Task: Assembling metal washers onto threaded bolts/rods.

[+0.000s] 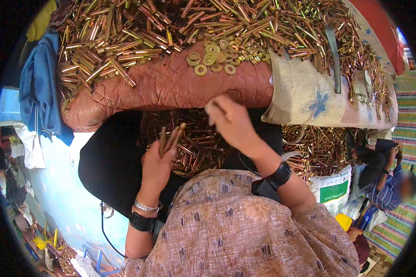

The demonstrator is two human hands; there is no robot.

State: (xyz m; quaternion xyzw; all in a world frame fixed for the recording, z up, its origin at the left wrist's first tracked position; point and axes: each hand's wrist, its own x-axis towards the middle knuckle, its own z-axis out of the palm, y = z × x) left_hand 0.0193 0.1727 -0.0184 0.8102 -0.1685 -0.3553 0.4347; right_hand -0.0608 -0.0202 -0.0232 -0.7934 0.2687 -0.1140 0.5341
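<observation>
My left hand (157, 167) is closed around a few slim, brass-coloured metal sleeves (173, 137), their ends poking up past the fingers above my lap. To its right and a little higher, my right hand (234, 123) is in front of the padded edge. Its fingers are curled together and slightly blurred, so whatever they pinch, if anything, cannot be made out. Beyond it, flat yellowish washers (210, 59) lie in a cluster on the reddish mesh-covered edge (171, 85). Small nuts (256, 58) sit at the right of the washers.
A wide heap of metal sleeves (148, 27) covers the work surface, with a flat metal bar (334, 60) at its right. More metal pieces (196, 147) lie below, between my knees. A white-and-green sack (333, 190) stands at right, near a seated person (386, 189). Blue cloth (41, 87) hangs left.
</observation>
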